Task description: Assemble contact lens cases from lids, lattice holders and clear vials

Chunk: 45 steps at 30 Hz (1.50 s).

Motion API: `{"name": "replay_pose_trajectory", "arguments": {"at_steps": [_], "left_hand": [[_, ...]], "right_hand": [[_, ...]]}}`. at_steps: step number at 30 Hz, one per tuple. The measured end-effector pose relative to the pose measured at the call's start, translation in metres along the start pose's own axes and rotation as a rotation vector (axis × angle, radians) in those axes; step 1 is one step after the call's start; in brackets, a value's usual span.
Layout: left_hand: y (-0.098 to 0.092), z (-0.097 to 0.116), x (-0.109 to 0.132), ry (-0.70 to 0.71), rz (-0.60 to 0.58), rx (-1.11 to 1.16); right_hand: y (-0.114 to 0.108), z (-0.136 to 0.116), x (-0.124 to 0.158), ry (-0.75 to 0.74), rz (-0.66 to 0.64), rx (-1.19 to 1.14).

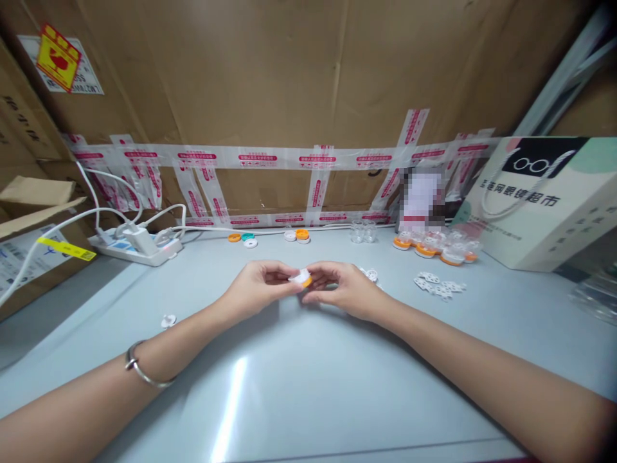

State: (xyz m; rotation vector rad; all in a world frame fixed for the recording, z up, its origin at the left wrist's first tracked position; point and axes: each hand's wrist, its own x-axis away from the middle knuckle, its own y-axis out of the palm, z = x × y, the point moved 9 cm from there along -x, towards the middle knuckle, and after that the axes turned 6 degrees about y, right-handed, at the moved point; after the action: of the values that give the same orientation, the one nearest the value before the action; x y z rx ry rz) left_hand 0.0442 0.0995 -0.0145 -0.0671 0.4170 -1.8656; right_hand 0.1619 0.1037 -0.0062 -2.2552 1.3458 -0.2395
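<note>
2 hands (pixel 253 290) (pixel 348 291) pinch 1 round piece (pixel 302 277); white and orange plastic.

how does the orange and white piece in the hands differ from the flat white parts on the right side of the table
The orange and white piece shows two colours; the flat white parts show only white. The piece is held in the left hand; the parts lie on the table. The piece is single, the parts a loose group. Both include white.
</note>
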Motion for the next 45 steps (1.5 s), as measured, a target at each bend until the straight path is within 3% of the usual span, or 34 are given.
{"name": "replay_pose_trajectory", "arguments": {"at_steps": [4, 7, 16, 20, 23, 30, 37, 45], "left_hand": [[0.003, 0.007, 0.005, -0.029, -0.036, 0.198], [0.002, 0.015, 0.007, 0.013, -0.023, 0.292], [-0.019, 0.046, 0.013, 0.357, 0.155, 0.208], [-0.017, 0.056, 0.018, 0.503, 0.186, 0.033], [-0.012, 0.058, 0.020, 0.532, 0.167, -0.045], [-0.006, 0.066, 0.022, 0.590, 0.097, -0.279], [-0.005, 0.075, 0.027, 0.633, 0.053, -0.459], [-0.008, 0.083, 0.033, 0.650, 0.133, -0.501]], "right_hand": [[-0.016, -0.017, 0.011, -0.105, 0.225, -0.073], [-0.019, -0.017, 0.014, -0.074, 0.282, -0.267], [0.019, -0.007, 0.019, 0.278, 0.162, -0.962], [0.028, -0.004, 0.026, 0.322, 0.181, -1.149], [0.031, -0.003, 0.027, 0.321, 0.171, -1.245], [0.039, 0.003, 0.024, 0.372, 0.118, -1.297], [0.035, 0.004, 0.022, 0.312, 0.133, -1.282], [0.036, 0.003, 0.023, 0.330, 0.114, -1.227]]}}
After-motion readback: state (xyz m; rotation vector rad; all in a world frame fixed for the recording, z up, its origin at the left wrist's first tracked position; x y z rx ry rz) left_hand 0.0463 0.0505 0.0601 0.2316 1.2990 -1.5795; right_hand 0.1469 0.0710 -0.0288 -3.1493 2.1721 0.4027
